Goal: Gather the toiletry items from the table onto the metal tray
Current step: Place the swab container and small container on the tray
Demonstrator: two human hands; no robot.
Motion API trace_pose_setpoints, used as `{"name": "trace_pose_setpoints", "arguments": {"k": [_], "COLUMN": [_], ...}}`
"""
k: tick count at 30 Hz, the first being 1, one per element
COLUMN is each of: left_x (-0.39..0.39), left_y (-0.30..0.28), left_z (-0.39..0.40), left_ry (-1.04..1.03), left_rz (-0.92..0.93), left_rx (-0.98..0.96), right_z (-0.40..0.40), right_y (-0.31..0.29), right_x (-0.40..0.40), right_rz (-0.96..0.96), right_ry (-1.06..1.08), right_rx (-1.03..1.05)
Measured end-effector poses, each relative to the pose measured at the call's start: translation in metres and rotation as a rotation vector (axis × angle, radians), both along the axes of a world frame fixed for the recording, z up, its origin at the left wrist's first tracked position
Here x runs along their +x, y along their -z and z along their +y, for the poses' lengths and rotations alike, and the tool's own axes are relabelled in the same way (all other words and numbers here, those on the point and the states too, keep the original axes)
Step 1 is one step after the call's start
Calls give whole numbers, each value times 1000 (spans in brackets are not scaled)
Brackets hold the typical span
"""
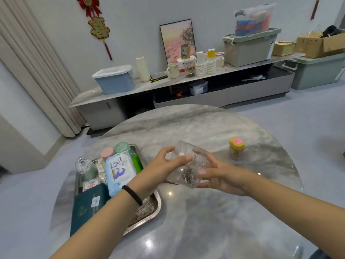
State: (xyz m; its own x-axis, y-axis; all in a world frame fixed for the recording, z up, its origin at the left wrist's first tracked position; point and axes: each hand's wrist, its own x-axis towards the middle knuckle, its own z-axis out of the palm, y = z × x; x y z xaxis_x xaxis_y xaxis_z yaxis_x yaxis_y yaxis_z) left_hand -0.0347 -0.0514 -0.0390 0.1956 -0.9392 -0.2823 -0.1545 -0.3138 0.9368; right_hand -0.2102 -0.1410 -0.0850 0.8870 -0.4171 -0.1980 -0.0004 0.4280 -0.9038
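Both hands hold a clear plastic jar point(188, 161) tilted above the round marble table, with small metal clips inside. My left hand point(164, 169) grips its left side and my right hand point(220, 174) cups its right side and bottom. Left of the jar lies the metal tray point(149, 212). On the tray are a pack of baby wipes point(119, 171), a dark green box point(87, 204), a clear bottle point(85, 169), a green tube point(137, 162) and pink- and green-lidded containers. A small yellow-lidded jar point(236, 148) stands alone on the table to the right.
The marble table point(205, 221) is round, its edge curving close at the left and right. Beyond it a low cabinet point(168, 85) carries storage boxes, paper cups, a mug and a framed picture. A curtain hangs at the left.
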Motion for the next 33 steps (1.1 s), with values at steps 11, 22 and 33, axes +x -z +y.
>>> {"name": "trace_pose_setpoints", "arguments": {"k": [11, 22, 33], "left_x": [32, 47, 41], "left_y": [12, 12, 28], "left_z": [53, 50, 48], "left_ry": [-116, -126, -8], "left_rz": [267, 296, -48], "left_rx": [9, 45, -126], "right_z": [33, 26, 20], "right_y": [-2, 5, 11], "right_x": [46, 52, 48], "right_rz": [-83, -101, -2], "right_ry": [-93, -95, -129], "right_rx": [109, 121, 159]}}
